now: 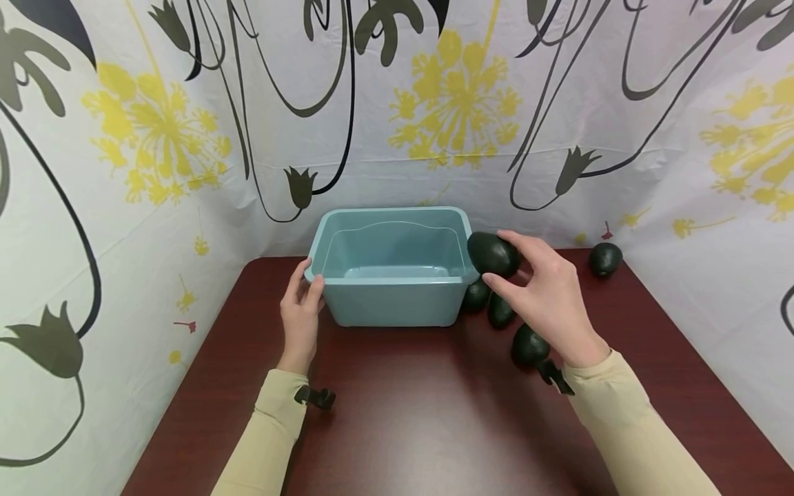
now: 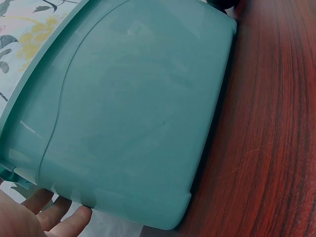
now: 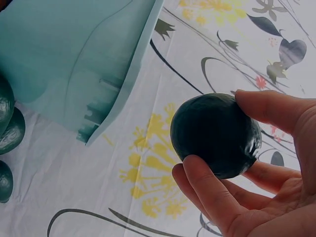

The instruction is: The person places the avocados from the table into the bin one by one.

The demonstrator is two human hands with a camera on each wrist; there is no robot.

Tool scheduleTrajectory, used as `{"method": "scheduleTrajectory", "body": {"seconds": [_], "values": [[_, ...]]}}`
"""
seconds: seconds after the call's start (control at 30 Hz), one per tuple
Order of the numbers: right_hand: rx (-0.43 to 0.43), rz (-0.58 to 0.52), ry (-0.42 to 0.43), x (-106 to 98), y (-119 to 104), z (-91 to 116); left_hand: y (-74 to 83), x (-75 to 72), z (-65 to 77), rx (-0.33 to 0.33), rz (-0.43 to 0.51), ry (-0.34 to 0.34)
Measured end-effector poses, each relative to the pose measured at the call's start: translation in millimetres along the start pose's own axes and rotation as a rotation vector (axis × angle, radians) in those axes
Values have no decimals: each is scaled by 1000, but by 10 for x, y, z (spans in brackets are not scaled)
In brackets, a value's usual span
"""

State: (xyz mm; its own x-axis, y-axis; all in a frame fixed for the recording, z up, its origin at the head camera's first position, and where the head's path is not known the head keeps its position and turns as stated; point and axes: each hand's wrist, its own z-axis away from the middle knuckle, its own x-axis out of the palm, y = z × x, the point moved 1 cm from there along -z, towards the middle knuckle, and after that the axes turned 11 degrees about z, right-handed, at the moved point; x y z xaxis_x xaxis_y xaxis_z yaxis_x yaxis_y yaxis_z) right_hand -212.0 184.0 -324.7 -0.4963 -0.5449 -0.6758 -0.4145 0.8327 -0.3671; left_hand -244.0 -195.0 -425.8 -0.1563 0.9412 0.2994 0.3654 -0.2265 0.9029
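A teal plastic bin [image 1: 391, 303] stands on the table, and its bare inner floor shows in the head view. My left hand [image 1: 300, 324] grips the bin's left rim at the front corner; in the left wrist view its fingers [image 2: 71, 222] lie along the bin's side. Just outside the right rim, my right hand [image 1: 552, 296] holds a dark green avocado [image 1: 493, 253] up off the table. From the right wrist view, thumb and fingers surround this avocado [image 3: 212, 136]. Below that hand, more avocados lie on the table, among them one [image 1: 500, 311] beside the bin and one [image 1: 529, 346] nearer me.
A lone avocado [image 1: 605, 260] lies at the table's far right corner. The dark red-brown wooden table [image 1: 397, 413] ends at a white patterned cloth [image 1: 384, 158] hanging behind and at both sides. Small black straps [image 1: 315, 397] sit at the wrists.
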Motion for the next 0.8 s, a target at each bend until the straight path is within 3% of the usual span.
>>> {"method": "scheduleTrajectory", "body": {"seconds": [0.8], "values": [[-131,-28,-62,141,-234,-318,-23,10,-20,9,-10,2]]}}
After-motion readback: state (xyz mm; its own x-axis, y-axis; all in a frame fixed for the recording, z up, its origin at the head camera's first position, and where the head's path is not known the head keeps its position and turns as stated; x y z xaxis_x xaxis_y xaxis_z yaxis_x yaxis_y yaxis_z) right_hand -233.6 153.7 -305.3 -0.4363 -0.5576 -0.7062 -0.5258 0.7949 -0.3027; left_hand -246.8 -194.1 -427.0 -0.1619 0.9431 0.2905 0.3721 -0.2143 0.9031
